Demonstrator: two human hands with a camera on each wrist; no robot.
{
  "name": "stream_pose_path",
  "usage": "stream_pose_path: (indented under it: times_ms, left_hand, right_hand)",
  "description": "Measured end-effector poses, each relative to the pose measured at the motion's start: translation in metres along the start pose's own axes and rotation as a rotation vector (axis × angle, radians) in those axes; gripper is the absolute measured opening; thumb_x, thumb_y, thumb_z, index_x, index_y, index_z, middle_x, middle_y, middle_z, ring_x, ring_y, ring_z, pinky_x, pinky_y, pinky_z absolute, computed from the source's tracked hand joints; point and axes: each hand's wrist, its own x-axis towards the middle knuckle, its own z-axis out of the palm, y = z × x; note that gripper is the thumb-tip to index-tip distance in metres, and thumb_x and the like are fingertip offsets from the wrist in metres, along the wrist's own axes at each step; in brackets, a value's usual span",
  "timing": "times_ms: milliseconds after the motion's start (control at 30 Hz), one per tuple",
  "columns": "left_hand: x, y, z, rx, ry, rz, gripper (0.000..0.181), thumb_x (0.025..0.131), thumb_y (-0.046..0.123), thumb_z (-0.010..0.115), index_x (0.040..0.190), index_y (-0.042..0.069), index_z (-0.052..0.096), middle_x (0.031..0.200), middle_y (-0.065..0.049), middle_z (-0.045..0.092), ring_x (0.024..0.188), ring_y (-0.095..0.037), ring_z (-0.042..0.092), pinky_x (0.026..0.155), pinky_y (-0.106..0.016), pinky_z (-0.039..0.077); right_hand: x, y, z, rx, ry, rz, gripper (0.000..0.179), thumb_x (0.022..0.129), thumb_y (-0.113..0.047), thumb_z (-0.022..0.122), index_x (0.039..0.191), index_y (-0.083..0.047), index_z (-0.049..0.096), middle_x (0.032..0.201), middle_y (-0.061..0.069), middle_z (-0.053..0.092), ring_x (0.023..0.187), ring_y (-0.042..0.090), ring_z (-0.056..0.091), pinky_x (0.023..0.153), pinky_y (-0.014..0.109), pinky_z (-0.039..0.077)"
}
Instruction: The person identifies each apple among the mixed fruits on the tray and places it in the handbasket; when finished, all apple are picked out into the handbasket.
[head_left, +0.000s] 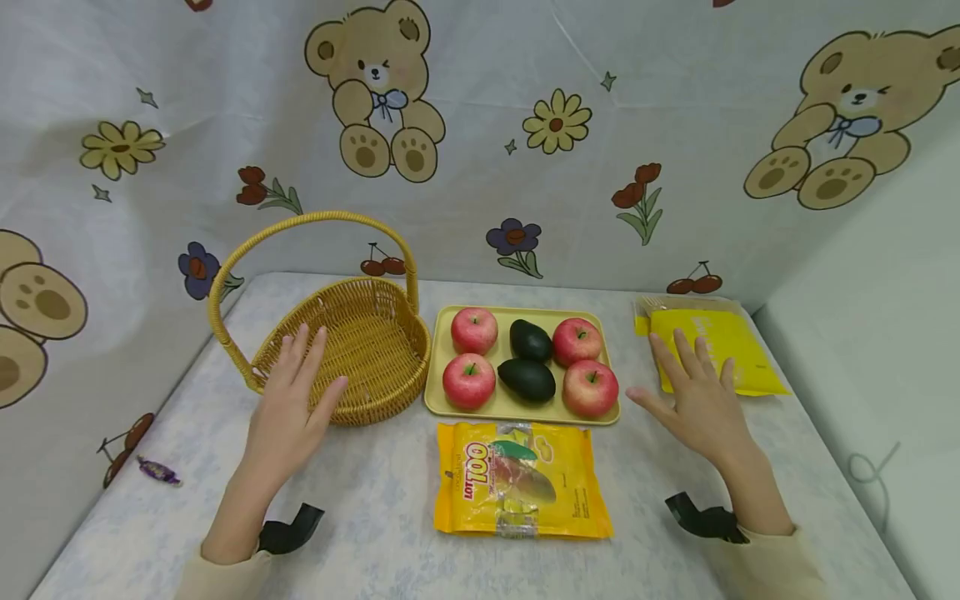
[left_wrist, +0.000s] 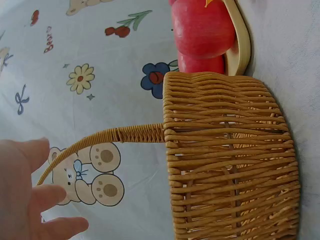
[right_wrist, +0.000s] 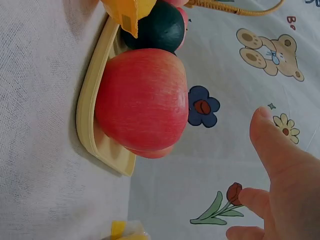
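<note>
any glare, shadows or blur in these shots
Head: light looks soft and even, with some shine on the yellow candy bag; left wrist: the scene is turned sideways, and the left hand looks bright and slightly soft; right wrist: also sideways, with a faint shadow along the tray.

A woven golden-brown basket [head_left: 375, 342] with a tall arched handle sits upright on the desk [head_left: 367, 500], near the open-fingered left hand [head_left: 288, 412]. Just beside it, a pale yellow tray [head_left: 517, 408] holds four red apples [head_left: 591, 390], two at each end, with two dark green avocados [head_left: 527, 380] between them. A yellow bag [head_left: 525, 482] printed with a mango lies flat before the tray. A bright yellow packet [head_left: 723, 350] lies near the right hand [head_left: 697, 412], at the back right.
</note>
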Motion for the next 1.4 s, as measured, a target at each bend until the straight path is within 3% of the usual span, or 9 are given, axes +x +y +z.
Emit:
stream_pose_path:
  times_ms: [167,267,400,633,733,933,1033,1267,1400]
  left_hand:
    - [-0.006,-0.006,0.001,-0.06,0.25,0.009,0.057,0.101,0.029,0.053,0.153,0.015,0.034,0.156,-0.012,0.035,0.143,-0.036,0.034,0.104,-0.063,0.037]
    - [-0.005,-0.013,0.004,-0.111,0.49,0.041,0.046,0.096,0.017,0.059,0.141,0.007,0.053,0.14,-0.018,0.055,0.124,-0.041,0.054,0.107,-0.034,0.044]
    - [0.0,-0.024,0.006,-0.159,0.745,0.055,0.035,0.09,0.007,0.061,0.124,0.001,0.066,0.12,-0.022,0.066,0.101,-0.034,0.065,0.092,-0.004,0.036]
    - [0.005,-0.042,0.005,-0.209,1.012,-0.06,0.022,0.085,0.0,0.064,0.104,-0.002,0.074,0.098,-0.023,0.07,0.096,-0.011,0.064,0.079,-0.005,0.045]
    - [0.009,-0.048,0.0,-0.191,1.028,-0.128,0.023,0.087,0.006,0.063,0.107,-0.001,0.073,0.1,-0.02,0.068,0.097,-0.007,0.062,0.08,-0.005,0.045]
    - [0.017,-0.058,-0.009,-0.233,0.972,-0.253,0.032,0.088,0.012,0.065,0.12,0.008,0.067,0.105,0.019,0.056,0.098,0.01,0.051,0.079,-0.007,0.044]
    - [0.02,-0.061,-0.009,-0.26,0.951,-0.299,0.036,0.087,0.013,0.067,0.123,0.012,0.067,0.103,0.026,0.051,0.096,0.01,0.053,0.078,-0.007,0.045]
    - [0.019,-0.071,-0.002,-0.307,0.856,-0.397,0.039,0.091,0.017,0.066,0.129,0.01,0.064,0.116,-0.008,0.068,0.096,0.004,0.058,0.081,-0.008,0.048]
    - [0.019,-0.075,0.003,-0.362,0.835,-0.405,0.037,0.093,0.017,0.064,0.129,0.009,0.064,0.116,-0.01,0.069,0.092,0.01,0.057,0.078,-0.006,0.047]
  right_hand:
    - [-0.001,-0.002,0.001,0.005,0.013,-0.012,0.09,0.089,-0.06,0.059,0.157,-0.015,0.02,0.157,0.029,0.019,0.142,0.057,0.011,0.106,0.078,-0.003]
    - [-0.001,-0.004,0.002,0.01,0.027,-0.013,0.091,0.088,-0.06,0.06,0.157,-0.014,0.021,0.156,0.029,0.021,0.142,0.056,0.014,0.107,0.078,0.001]
    - [0.0,-0.005,0.003,0.033,0.066,-0.019,0.092,0.086,-0.056,0.066,0.156,-0.012,0.024,0.155,0.03,0.025,0.142,0.054,0.019,0.108,0.076,0.008]
    - [0.003,-0.006,0.012,0.185,0.115,-0.018,0.091,0.083,-0.045,0.074,0.152,-0.005,0.031,0.152,0.029,0.031,0.137,0.051,0.029,0.103,0.072,0.029]
    - [0.005,-0.007,0.017,0.239,0.141,-0.023,0.089,0.082,-0.04,0.077,0.15,-0.003,0.034,0.151,0.028,0.034,0.135,0.05,0.032,0.101,0.072,0.032]
    - [0.007,-0.008,0.027,0.309,0.179,-0.039,0.087,0.081,-0.033,0.08,0.149,-0.004,0.035,0.15,0.026,0.037,0.135,0.049,0.035,0.103,0.069,0.033]
    - [0.008,-0.011,0.031,0.345,0.183,-0.038,0.087,0.081,-0.03,0.08,0.15,-0.004,0.034,0.15,0.026,0.037,0.134,0.048,0.036,0.102,0.069,0.034]
    - [0.011,-0.012,0.042,0.414,0.177,-0.011,0.087,0.083,-0.028,0.078,0.153,-0.007,0.03,0.151,0.023,0.037,0.127,0.043,0.045,0.099,0.062,0.043]
    - [0.01,-0.013,0.046,0.459,0.154,0.028,0.089,0.085,-0.03,0.076,0.155,-0.01,0.025,0.152,0.023,0.034,0.13,0.043,0.043,0.101,0.061,0.041]
